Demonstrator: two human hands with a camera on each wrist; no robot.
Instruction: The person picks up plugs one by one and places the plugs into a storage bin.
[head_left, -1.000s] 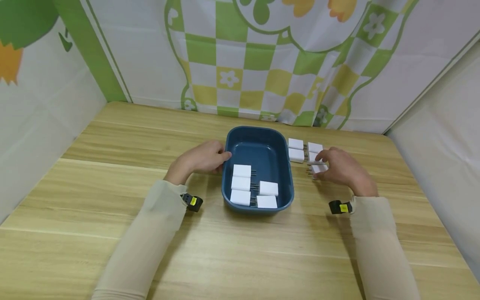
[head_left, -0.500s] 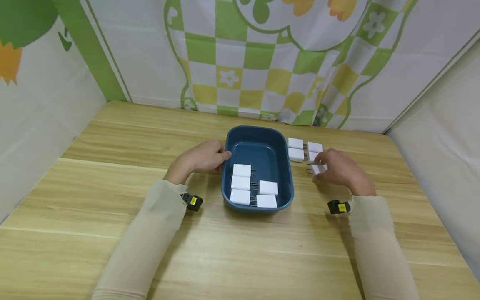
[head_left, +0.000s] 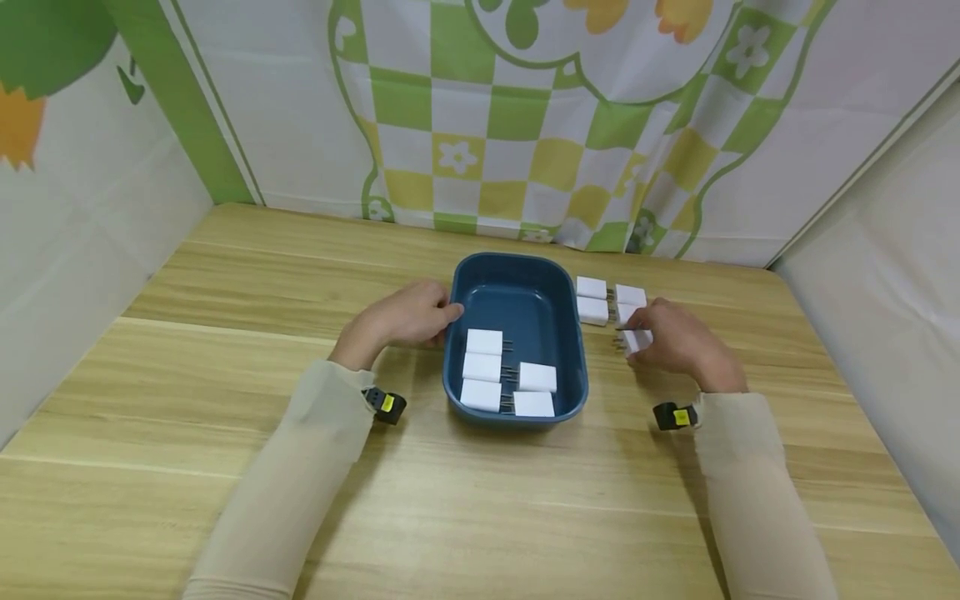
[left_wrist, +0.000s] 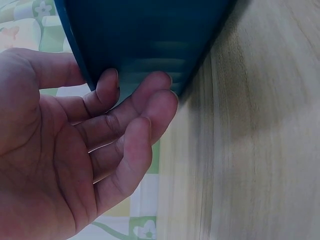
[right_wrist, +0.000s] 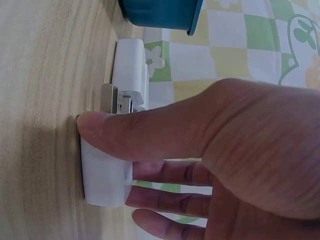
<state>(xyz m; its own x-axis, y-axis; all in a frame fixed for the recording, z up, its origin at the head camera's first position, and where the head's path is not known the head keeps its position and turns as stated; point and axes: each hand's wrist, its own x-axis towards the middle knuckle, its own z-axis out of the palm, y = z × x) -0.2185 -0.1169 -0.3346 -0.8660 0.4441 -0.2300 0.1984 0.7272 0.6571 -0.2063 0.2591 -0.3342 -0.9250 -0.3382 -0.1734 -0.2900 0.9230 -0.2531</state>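
Observation:
A dark blue plastic bin [head_left: 504, 304] stands on the table, with several white plug chargers in its near half, prongs facing inward. My left hand [head_left: 408, 315] pinches the bin's left rim, thumb over the edge; in the left wrist view, the other fingers [left_wrist: 135, 155] curl loosely beside the wall. To the right of the bin, my right hand [head_left: 678, 337] pinches a white plug charger [head_left: 637, 341] between thumb and fingers, its metal prongs pointing left. In the right wrist view the thumb [right_wrist: 145, 132] crosses this charger [right_wrist: 107, 175], close to the table surface.
Several more white chargers [head_left: 592, 311] lie in two facing columns just right of the bin, beyond my right hand. A patterned curtain [head_left: 510, 150] hangs behind the table's back edge [head_left: 322, 215]. Pale cloth walls flank both sides.
My right hand has shifted slightly left with the charger, now gripped more clearly at its side. The left hand and the bin stay in place.

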